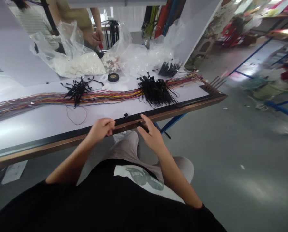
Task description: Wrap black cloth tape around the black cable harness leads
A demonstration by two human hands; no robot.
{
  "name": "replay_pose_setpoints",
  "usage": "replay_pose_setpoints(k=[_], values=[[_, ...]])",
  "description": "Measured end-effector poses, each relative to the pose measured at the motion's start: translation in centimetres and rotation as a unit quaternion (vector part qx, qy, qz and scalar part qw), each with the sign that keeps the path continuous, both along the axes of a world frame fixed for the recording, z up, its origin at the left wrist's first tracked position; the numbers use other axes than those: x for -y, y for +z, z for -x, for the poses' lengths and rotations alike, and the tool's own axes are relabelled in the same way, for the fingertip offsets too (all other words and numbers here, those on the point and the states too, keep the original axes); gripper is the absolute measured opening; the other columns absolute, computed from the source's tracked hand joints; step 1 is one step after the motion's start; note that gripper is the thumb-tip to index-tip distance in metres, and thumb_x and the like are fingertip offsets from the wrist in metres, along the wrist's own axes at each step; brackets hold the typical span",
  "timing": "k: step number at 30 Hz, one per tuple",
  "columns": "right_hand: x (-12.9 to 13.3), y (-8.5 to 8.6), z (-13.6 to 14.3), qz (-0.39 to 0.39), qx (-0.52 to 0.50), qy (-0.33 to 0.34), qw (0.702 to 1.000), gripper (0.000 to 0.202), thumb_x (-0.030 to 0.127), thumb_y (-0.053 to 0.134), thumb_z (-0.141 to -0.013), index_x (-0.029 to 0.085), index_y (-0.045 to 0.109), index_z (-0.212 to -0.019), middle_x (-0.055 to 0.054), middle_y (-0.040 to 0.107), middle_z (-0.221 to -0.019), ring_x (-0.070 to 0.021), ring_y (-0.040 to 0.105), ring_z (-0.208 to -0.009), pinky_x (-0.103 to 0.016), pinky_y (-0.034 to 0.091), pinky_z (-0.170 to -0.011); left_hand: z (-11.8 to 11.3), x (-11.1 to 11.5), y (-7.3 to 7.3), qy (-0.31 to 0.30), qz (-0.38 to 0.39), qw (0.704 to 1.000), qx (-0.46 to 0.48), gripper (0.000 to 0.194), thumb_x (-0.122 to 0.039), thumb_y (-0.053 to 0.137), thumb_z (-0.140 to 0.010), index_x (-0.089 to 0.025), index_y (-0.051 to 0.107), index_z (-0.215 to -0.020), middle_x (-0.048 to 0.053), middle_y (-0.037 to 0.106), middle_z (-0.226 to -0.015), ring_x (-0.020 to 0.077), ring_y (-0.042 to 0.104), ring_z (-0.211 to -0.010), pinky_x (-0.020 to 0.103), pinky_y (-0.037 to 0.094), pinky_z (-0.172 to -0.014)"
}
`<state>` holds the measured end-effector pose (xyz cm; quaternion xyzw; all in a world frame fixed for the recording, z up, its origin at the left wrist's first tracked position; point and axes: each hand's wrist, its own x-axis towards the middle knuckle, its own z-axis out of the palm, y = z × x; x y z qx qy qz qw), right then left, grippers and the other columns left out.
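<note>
My left hand (101, 129) is closed above the near edge of the table (49, 120), its fingertips pressed together. Whatever it holds, if anything, is too small to make out. To its right, my right hand (151, 134) has its thumb and index finger apart at the wooden edge. A small dark piece (143, 126) shows between them; I cannot tell whether it is held. A tiny black piece (126, 115) lies just beyond the edge between my hands. Farther back, a heap of black cables with connectors (155, 90) rests over a long bundle of coloured wires (114, 95).
A smaller black cable bunch (78, 90) lies at left, near a roll of black tape (113, 77). Clear bags of white parts (78, 64) line the back. Thin rods (215, 82) stand at the right corner. Across the table, a person's hands (94, 38) are at work.
</note>
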<state>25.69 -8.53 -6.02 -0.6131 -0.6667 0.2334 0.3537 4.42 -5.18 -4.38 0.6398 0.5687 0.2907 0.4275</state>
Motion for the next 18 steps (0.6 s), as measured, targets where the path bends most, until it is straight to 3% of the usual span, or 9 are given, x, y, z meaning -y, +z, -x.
replay_pose_setpoints(k=[3, 6, 10, 13, 18], values=[[-0.6, -0.1, -1.1, -0.002, -0.086, -0.021, 0.996, 0.043, 0.036, 0.051, -0.078, 0.024, 0.057, -0.119, -0.007, 0.063, -0.119, -0.0223, 0.061, -0.100, -0.040, 0.046, -0.089, 4.2, -1.1, -0.1, 0.017, -0.080, 0.962, -0.259, 0.022, -0.026, 0.045, -0.075, -0.019, 0.053, -0.055, 0.003, 0.059, -0.053, 0.0172, 0.054, -0.055, 0.026, 0.035, -0.055], [-1.5, 0.0, -2.0, -0.001, -0.111, -0.044, 0.993, 0.042, 0.038, 0.052, -0.077, 0.023, 0.059, -0.115, -0.008, 0.064, -0.116, -0.0216, 0.062, -0.094, -0.040, 0.047, -0.086, 6.0, -1.6, -0.2, 0.000, -0.071, 0.900, -0.429, 0.025, -0.031, 0.045, -0.076, -0.018, 0.055, -0.057, 0.009, 0.065, -0.065, 0.0230, 0.059, -0.066, 0.028, 0.035, -0.057], [-4.0, 0.6, -4.6, -0.065, -0.048, -0.120, 0.989, 0.039, 0.037, 0.052, -0.077, 0.021, 0.059, -0.112, -0.008, 0.066, -0.106, -0.0230, 0.061, -0.092, -0.041, 0.045, -0.085, 6.0, -2.6, 0.5, -0.050, -0.029, 0.860, -0.506, 0.028, -0.037, 0.043, -0.079, -0.018, 0.062, -0.071, 0.012, 0.070, -0.081, 0.0271, 0.063, -0.077, 0.029, 0.037, -0.058], [-6.2, 1.4, -7.4, -0.128, 0.071, -0.219, 0.965, 0.035, 0.032, 0.052, -0.076, 0.022, 0.060, -0.108, -0.008, 0.065, -0.109, -0.0253, 0.059, -0.098, -0.042, 0.041, -0.087, 6.2, -3.8, 1.1, -0.107, 0.028, 0.842, -0.528, 0.035, -0.042, 0.042, -0.080, -0.016, 0.066, -0.078, 0.015, 0.070, -0.090, 0.0296, 0.063, -0.085, 0.031, 0.041, -0.063], [-9.8, 2.4, -10.8, -0.097, 0.259, -0.297, 0.914, 0.041, 0.024, 0.050, -0.074, 0.021, 0.057, -0.114, -0.012, 0.066, -0.105, -0.0294, 0.056, -0.096, -0.046, 0.034, -0.083, 7.2, -4.7, 0.8, -0.094, 0.086, 0.816, -0.564, 0.049, -0.051, 0.037, -0.080, -0.014, 0.067, -0.091, 0.018, 0.065, -0.108, 0.0346, 0.060, -0.099, 0.037, 0.044, -0.074]])
